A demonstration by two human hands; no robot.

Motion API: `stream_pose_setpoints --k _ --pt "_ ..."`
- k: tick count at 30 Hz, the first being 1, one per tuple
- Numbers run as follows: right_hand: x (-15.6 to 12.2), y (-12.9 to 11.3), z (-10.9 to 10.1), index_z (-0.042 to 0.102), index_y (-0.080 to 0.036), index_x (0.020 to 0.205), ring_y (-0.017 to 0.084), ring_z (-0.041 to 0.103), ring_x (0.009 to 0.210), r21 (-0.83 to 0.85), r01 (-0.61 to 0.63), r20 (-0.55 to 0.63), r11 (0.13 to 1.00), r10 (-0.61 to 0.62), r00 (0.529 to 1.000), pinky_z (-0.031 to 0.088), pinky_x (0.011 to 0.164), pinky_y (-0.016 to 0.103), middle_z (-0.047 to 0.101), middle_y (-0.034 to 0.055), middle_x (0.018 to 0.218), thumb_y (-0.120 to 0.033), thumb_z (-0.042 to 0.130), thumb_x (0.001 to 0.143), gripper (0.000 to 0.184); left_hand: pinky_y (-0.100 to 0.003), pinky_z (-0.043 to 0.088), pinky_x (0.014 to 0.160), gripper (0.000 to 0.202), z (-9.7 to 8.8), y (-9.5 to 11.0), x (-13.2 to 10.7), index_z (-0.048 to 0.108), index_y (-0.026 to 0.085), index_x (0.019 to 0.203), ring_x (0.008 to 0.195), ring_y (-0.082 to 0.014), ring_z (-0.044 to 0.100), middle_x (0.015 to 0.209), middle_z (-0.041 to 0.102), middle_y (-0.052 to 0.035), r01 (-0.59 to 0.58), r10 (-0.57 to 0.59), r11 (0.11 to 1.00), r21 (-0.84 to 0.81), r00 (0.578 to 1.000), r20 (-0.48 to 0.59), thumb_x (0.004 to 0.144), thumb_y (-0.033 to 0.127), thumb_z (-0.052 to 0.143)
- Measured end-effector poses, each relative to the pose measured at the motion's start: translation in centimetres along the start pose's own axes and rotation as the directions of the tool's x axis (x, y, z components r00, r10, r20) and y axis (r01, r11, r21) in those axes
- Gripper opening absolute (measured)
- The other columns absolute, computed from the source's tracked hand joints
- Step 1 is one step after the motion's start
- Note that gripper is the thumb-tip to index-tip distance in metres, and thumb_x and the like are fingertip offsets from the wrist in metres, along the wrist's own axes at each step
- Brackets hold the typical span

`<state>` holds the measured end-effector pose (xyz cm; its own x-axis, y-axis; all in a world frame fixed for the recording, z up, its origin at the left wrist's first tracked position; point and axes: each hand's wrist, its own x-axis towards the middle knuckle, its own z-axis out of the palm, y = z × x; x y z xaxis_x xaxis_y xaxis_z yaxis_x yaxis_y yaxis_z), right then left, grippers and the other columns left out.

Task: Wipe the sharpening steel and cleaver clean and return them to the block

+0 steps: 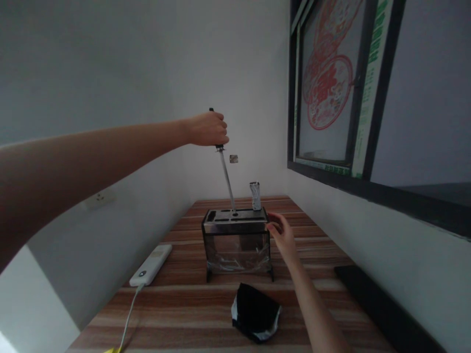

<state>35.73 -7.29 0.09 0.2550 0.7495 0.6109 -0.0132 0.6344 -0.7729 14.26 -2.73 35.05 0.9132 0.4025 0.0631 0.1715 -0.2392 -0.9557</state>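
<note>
My left hand [209, 128] is wrapped round the black handle of a sharpening steel [227, 177] and holds it raised, slightly tilted. The lower end of its long grey rod is at the round hole in the top of a knife block [235, 227]. This block has a metal top with several slots, dark side frames and a see-through front. My right hand [281, 230] grips the block's upper right edge with thumb and fingers. How far the rod reaches into the hole, I cannot tell.
On the block's top right stands a patterned upright piece [255, 195]. A black and white folded item [254, 313] lies in front on the wooden table [184, 304]. At left is a white power strip [151, 264] with a cable; at right, a long black object [382, 306].
</note>
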Motion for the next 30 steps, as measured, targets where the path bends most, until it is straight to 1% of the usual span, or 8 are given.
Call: stream_pose_setpoints --k 3,7,12,14,19,25,30 --pt "0.0 0.0 0.0 0.056 -0.021 0.101 0.02 0.063 0.087 -0.006 -0.001 -0.01 1.0 0.001 1.0 0.051 0.078 0.034 0.063 0.0091 0.105 -0.049 0.067 0.07 0.043 -0.031 0.031 0.084 0.016 0.0 0.5 0.3 0.06 0.016 0.074 0.081 -0.0161 0.053 0.067 0.06 -0.0026 0.006 -0.006 1.0 0.018 1.0 -0.017 0.082 0.009 0.047" --pt "0.0 0.1 0.0 0.056 -0.022 0.102 0.02 0.063 0.087 -0.005 0.001 -0.001 1.0 -0.001 1.0 0.051 0.079 0.034 0.064 0.009 0.105 -0.048 0.067 0.071 0.042 -0.032 0.032 0.081 0.019 0.3 1.1 0.5 0.06 0.017 0.073 0.081 -0.018 0.055 0.068 0.062 -0.005 0.0 0.0 1.0 0.025 1.0 -0.018 0.08 0.007 0.045" --pt "0.0 0.2 0.0 0.057 -0.022 0.1 0.022 0.062 0.092 -0.019 0.011 -0.019 1.0 -0.011 1.0 0.051 0.081 0.036 0.064 0.0089 0.103 -0.05 0.067 0.069 0.043 -0.032 0.031 0.084 0.021 1.0 1.2 0.5 0.06 0.018 0.07 0.083 -0.0182 0.057 0.065 0.06 -0.0047 0.01 -0.016 0.996 -0.085 0.997 -0.079 0.08 0.008 0.043" --pt "0.1 0.2 -0.1 0.057 -0.022 0.1 0.022 0.062 0.093 -0.015 0.008 -0.019 1.0 -0.008 1.0 0.05 0.082 0.037 0.064 0.0089 0.103 -0.05 0.067 0.069 0.044 -0.032 0.031 0.084 0.022 1.1 1.2 0.4 0.06 0.017 0.07 0.083 -0.0181 0.057 0.065 0.06 -0.0044 0.02 -0.028 0.995 -0.098 0.996 -0.081 0.08 0.009 0.043" --pt "0.1 0.3 -0.1 0.056 -0.021 0.1 0.022 0.062 0.093 0.0 -0.004 -0.011 1.0 0.004 1.0 0.051 0.082 0.037 0.064 0.0091 0.103 -0.05 0.068 0.069 0.044 -0.031 0.033 0.081 0.021 0.9 1.5 0.2 0.06 0.017 0.071 0.081 -0.0174 0.056 0.066 0.06 -0.0037 0.002 -0.003 0.999 -0.038 0.999 -0.048 0.081 0.008 0.044" --pt "0.1 0.3 -0.1 0.057 -0.022 0.1 0.022 0.062 0.093 -0.008 0.014 -0.006 1.0 -0.014 1.0 0.051 0.081 0.036 0.065 0.0085 0.102 -0.048 0.068 0.069 0.042 -0.031 0.033 0.078 0.02 0.4 2.4 0.5 0.061 0.017 0.075 0.08 -0.0178 0.056 0.071 0.063 -0.0049 -0.04 0.041 0.996 0.081 0.999 -0.015 0.082 0.008 0.044" --pt "0.1 0.3 -0.2 0.057 -0.022 0.101 0.022 0.062 0.091 -0.016 0.012 -0.001 1.0 -0.012 1.0 0.051 0.081 0.036 0.064 0.0085 0.103 -0.048 0.067 0.071 0.041 -0.031 0.033 0.077 0.022 -0.3 3.9 1.0 0.062 0.018 0.076 0.08 -0.0178 0.057 0.072 0.065 -0.0059 -0.056 0.058 0.995 0.082 0.998 -0.027 0.083 0.008 0.043"
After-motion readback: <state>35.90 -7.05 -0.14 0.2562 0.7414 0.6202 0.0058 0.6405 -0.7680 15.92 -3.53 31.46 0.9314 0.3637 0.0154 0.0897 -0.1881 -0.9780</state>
